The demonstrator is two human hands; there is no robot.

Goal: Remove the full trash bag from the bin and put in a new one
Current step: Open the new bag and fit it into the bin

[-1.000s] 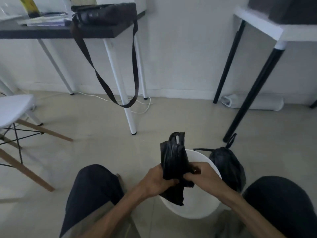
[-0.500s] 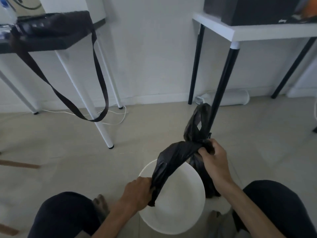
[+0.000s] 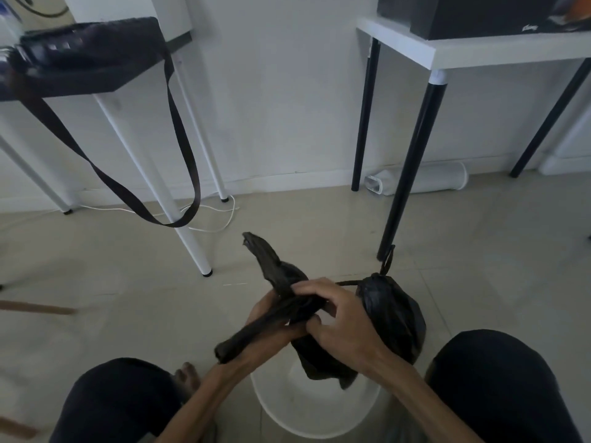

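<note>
A crumpled, still-bunched new trash bag point(image 3: 287, 302) of thin black plastic is held at lower centre of the frame, above the white bin point(image 3: 319, 420). One twisted end is seen pointing to the lower left, another rising toward the upper left, and a loose part hanging down over the bin's open mouth. The left hand point(image 3: 271, 334) is closed around the bag from beneath, partly hidden by the plastic. The right hand point(image 3: 339, 321) is laid over it, with fingers curled and pinching the bunched plastic. Just right of the hands, the full trash bag point(image 3: 393, 314) is shown standing on the floor beside the bin, black, rounded and tied at the top with a drawstring loop upright. The floor point(image 3: 128, 282) is pale tile. At upper left a dark tabletop on white legs is seen, bearing a black shoulder bag point(image 3: 86, 46) whose strap hangs down. At upper right a white table point(image 3: 479, 52) with black legs is set against the white wall.
</note>
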